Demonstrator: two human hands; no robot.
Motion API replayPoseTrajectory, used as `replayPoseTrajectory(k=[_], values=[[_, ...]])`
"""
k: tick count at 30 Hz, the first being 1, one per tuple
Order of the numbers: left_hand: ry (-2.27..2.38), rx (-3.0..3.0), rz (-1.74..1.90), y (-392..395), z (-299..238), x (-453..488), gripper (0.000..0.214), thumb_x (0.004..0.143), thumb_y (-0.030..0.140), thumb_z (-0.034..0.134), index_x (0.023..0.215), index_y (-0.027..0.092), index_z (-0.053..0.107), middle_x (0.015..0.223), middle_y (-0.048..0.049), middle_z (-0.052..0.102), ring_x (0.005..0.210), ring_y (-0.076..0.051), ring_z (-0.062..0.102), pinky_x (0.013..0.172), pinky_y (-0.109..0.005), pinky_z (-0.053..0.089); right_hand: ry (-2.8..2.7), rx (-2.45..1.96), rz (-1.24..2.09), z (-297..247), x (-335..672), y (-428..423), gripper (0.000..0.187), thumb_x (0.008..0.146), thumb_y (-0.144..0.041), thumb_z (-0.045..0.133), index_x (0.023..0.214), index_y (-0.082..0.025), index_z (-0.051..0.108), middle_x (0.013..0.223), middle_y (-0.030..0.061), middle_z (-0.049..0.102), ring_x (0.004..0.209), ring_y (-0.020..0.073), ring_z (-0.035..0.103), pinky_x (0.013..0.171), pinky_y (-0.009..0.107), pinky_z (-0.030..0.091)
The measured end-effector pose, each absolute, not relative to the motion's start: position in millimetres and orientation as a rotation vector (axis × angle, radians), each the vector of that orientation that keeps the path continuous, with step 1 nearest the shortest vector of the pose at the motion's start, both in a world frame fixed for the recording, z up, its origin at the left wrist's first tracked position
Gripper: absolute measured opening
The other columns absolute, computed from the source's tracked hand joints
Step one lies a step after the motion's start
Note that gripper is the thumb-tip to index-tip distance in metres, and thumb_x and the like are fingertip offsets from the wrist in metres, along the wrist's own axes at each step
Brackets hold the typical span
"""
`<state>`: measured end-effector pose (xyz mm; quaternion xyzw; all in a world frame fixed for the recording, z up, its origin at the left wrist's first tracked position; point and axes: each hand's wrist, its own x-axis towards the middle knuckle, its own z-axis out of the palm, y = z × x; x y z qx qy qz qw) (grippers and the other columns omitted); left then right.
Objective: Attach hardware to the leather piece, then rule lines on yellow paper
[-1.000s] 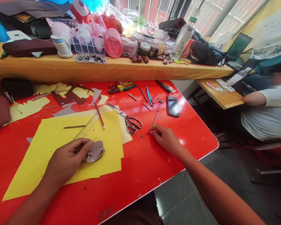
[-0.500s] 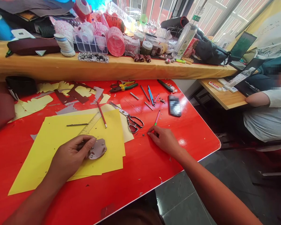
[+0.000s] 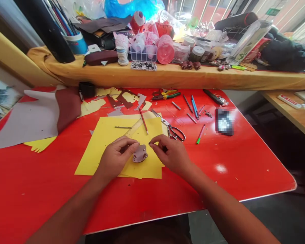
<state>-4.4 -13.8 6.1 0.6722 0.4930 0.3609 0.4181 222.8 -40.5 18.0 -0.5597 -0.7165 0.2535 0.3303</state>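
Between the thumb and fingers of my left hand (image 3: 114, 156) is a small grey-brown leather piece (image 3: 140, 153) with metal snaps near its corners, held over the yellow sheets (image 3: 152, 171). Close beside it, my right hand (image 3: 171, 150) pinches a tiny dark piece (image 3: 149, 143), too small to make out fully. The two hands are a little apart. Just beyond them lie a red pencil (image 3: 143, 122), a clear ruler (image 3: 133, 128) and a thin metal rod (image 3: 123, 127). Scissors (image 3: 171, 128) rest behind my right hand, partly hidden by it.
On the red table (image 3: 218, 189) lie pliers (image 3: 169, 95), blue pens (image 3: 194, 106), a pink-green pen (image 3: 200, 134), small metal bits (image 3: 207, 114) and a phone (image 3: 224, 122). Leather scraps (image 3: 119, 100) and a large leather sheet (image 3: 33, 117) are at left. A crowded shelf (image 3: 104, 76) runs behind.
My right hand has lifted off the table near the pink-green pen and come left beside the leather piece, with the tiny dark piece in its fingertips. The view has turned left.
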Motion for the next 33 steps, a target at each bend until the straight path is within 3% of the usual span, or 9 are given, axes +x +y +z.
replayPoseTrajectory(k=[5, 9, 14, 24, 33], values=[[1.166, 1.492, 0.88, -11.0, 9.7, -7.8, 0.027, 0.093, 0.048, 0.071, 0.094, 0.022, 0.078, 0.091, -0.0031, 0.074, 0.085, -0.019, 0.066, 0.075, -0.028, 0.053, -1.994, -1.423, 0.605, 22.2, 193.7, -29.2, 0.015, 0.102, -0.031, 0.062, 0.107, -0.023, 0.072, 0.061, -0.0049, 0.059, 0.05, 0.0108, 0.046, 0.057, 0.025, 0.03], [1.124, 1.348, 0.842, -7.7, 9.4, -12.6, 0.033, 0.092, 0.053, 0.071, 0.091, 0.02, 0.076, 0.079, 0.0, 0.066, 0.063, -0.012, 0.049, 0.058, -0.025, 0.042, -1.989, -1.426, 0.591, 20.8, 185.5, -25.4, 0.015, 0.103, -0.031, 0.06, 0.107, -0.023, 0.072, 0.059, -0.0051, 0.058, 0.05, 0.0116, 0.046, 0.057, 0.025, 0.031], [1.089, 1.285, 0.844, -4.7, 5.8, -13.5, 0.034, 0.092, 0.053, 0.072, 0.088, 0.02, 0.073, 0.072, 0.0031, 0.054, 0.058, -0.009, 0.037, 0.053, -0.024, 0.033, -1.949, -1.392, 0.633, 14.9, 181.8, -25.7, 0.012, 0.101, -0.029, 0.062, 0.106, -0.024, 0.072, 0.058, -0.0065, 0.054, 0.051, 0.0111, 0.046, 0.057, 0.025, 0.032], [1.12, 1.432, 0.864, -7.7, 6.6, -9.3, 0.026, 0.093, 0.045, 0.068, 0.091, 0.02, 0.073, 0.084, -0.002, 0.071, 0.079, -0.018, 0.063, 0.072, -0.029, 0.05, -1.679, -1.296, 0.896, 5.2, 181.9, -28.3, 0.014, 0.1, -0.033, 0.062, 0.101, -0.022, 0.071, 0.057, -0.0088, 0.04, 0.053, 0.0115, 0.038, 0.054, 0.027, 0.03], [1.176, 1.876, 0.951, -16.1, 9.4, -4.6, 0.016, 0.099, 0.031, 0.06, 0.093, 0.022, 0.072, 0.086, -0.0011, 0.066, 0.073, -0.015, 0.057, 0.064, -0.028, 0.045, -1.54, -1.251, 1.096, -5.9, 192.1, -26.4, 0.02, 0.098, -0.041, 0.068, 0.101, -0.021, 0.071, 0.058, -0.0082, 0.041, 0.053, 0.0117, 0.038, 0.052, 0.027, 0.029]])
